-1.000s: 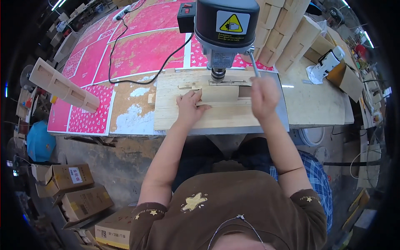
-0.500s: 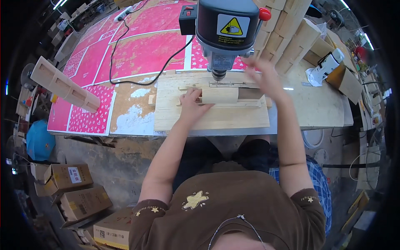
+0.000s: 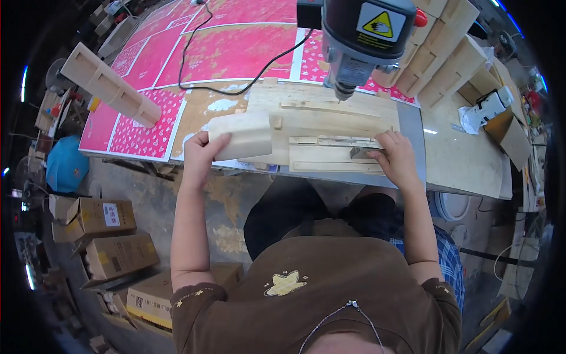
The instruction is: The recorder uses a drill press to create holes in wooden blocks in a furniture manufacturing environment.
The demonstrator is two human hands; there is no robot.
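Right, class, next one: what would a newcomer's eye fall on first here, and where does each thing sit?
Probably the bulky dark drill with its yellow warning sign, at the top, right of centre. Next, perhaps, the bright pink sheets spread over the bench to its left. Nearer the person, the left hand holds a pale wood piece, while the right hand is at the right end of a wooden jig.

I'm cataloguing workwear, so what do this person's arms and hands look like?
The left hand and right hand show no gloves, and both forearms are bare. The short brown sleeves carry small pale star markings near the cuffs. No watch or bracelet shows.
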